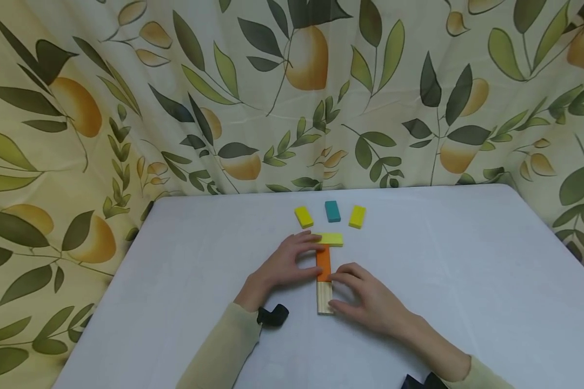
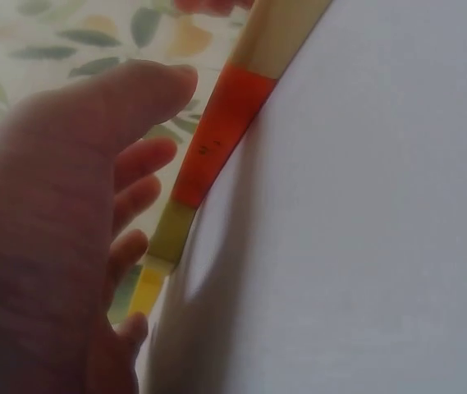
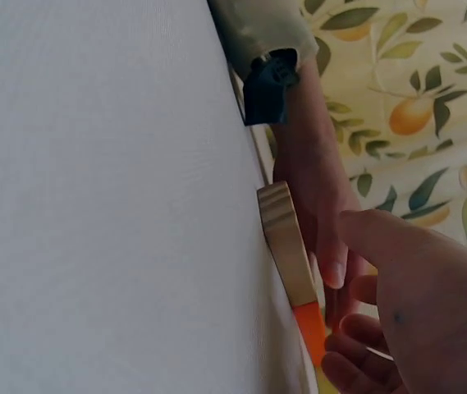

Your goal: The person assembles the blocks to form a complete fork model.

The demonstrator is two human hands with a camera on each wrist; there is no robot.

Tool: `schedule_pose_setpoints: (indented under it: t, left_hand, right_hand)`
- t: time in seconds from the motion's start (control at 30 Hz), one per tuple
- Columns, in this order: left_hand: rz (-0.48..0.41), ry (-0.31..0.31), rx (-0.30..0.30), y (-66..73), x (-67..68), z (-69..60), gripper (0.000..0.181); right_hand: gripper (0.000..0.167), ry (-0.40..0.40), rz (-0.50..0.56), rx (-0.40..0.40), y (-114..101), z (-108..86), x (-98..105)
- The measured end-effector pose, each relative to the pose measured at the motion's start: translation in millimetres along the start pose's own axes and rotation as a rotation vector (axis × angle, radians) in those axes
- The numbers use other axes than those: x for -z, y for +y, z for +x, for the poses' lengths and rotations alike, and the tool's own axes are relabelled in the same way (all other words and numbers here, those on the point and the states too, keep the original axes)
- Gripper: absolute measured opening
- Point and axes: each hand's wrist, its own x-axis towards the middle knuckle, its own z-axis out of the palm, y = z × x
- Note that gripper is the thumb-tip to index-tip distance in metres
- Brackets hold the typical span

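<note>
On white tabletop (image 1: 199, 259) | oblong orange block (image 1: 324, 262) abutting grained wooden block (image 1: 324, 298) | hands (image 1: 289, 260) (image 1: 377, 305) apart, loosely curved

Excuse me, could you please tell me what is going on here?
A person is busy with blocks on a white table. The left hand is at the orange block; the right hand is at the plain wooden block and the orange one's near end. These two lie end to end, with a yellow-green block crosswise at the far end. Beyond it, lying apart, are a teal block and two yellow blocks. Whether either hand touches a block is unclear.
</note>
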Motion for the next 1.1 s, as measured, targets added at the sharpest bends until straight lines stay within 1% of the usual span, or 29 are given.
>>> schedule_pose_setpoints:
  t: [0.27,0.53,0.77,0.97,1.1]
  left_hand:
    - [0.014,0.013,-0.020,3.3,-1.4,-7.7,0.051]
    - [0.060,0.015,-0.011,11.8,-2.3,-11.5,0.057]
    - [0.123,-0.013,0.035,16.1,-4.7,-10.4,0.064]
    - [0.164,-0.019,0.045,15.7,-4.6,-10.4,0.066]
    - [0.168,-0.034,0.049,15.9,-3.7,-9.6,0.068]
  right_hand:
    - [0.045,0.043,-0.032,-0.005,4,5.9,6]
    - [0.045,0.056,-0.039,-0.067,13,16.8,19]
    - [0.050,0.072,-0.025,-0.134,30,30.5,32]
    - [0.050,0.092,-0.036,-0.153,50,44.1,39]
    - [0.052,0.074,-0.044,-0.191,61,54.4,44]
